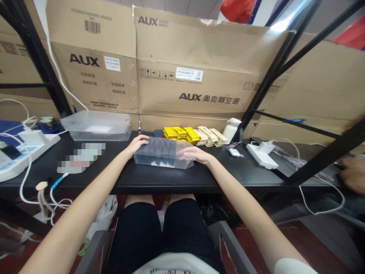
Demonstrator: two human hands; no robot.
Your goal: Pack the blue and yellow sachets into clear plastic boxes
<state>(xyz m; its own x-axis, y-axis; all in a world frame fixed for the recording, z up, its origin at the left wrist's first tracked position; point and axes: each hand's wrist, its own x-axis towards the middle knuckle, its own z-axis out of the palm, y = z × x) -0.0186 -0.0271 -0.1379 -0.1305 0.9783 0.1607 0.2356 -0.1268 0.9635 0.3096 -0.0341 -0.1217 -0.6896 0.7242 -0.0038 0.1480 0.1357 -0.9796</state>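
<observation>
A clear plastic box [159,160] rests on the black desk in front of me, a dark moulded tray [159,146] with several hollows showing through its left part. My left hand [138,144] grips the box at its back left corner, fingers bent over the edge. At the other end my right hand [196,154] holds the box, and some of its fingers show through the clear plastic. Just behind the box lie yellow packets [181,133] in stacks, with beige packets [211,136] beside them on the right.
Clear plastic bins [97,127] stand at the back left. A power strip [34,146] with cables lies at the left, another power strip [262,155] at the right. A white bottle [231,130] stands near a black metal post. Cardboard panels [199,49] close off the back. Another person's hand [353,173] appears far right.
</observation>
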